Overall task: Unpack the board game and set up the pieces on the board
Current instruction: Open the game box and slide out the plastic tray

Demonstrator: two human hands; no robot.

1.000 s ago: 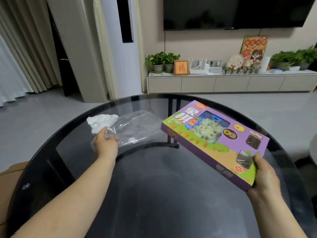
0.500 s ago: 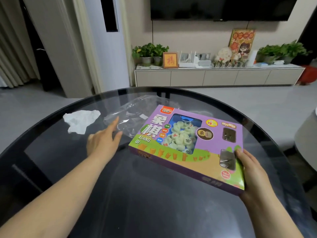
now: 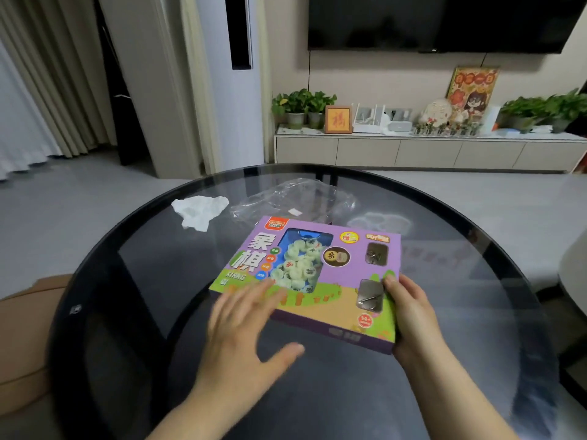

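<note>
1. The right hand [image 3: 413, 315] grips the near right corner of the game box [image 3: 320, 300]. Its thumb presses on the lid beside a small clear window, and the fingers go underneath, out of sight.
2. The left hand [image 3: 244, 325] is flat with its fingers spread, at the near edge opposite that grip. It is blurred, so I cannot tell whether the fingertips touch the lid.
3. The box is closed and lid-up over the middle of the round glass table [image 3: 127, 281]. It runs away from the grip and across towards the open hand.
4. Handling, as a judgement:
   - It is a flat rectangle of printed card, stiff along the edges and weaker across the lid, where windows are cut out and covered in thin film.
   - The heap of pale round pieces [image 3: 298, 265] behind the big window looks loose, so the weight is likely to shift and rattle when the box tips.
   - A one-corner hold invites twisting. It is better held at the two short sides, palms on the edges and clear of the film.
5. The card looks glossy and the glass is smooth, so a box set down here would probably slide easily.
6. Beyond the box from the grip lies crumpled clear plastic wrap [image 3: 295, 198]. Further over on the open-hand side is a crumpled white tissue [image 3: 200, 211]. Both are soft and light.
</note>
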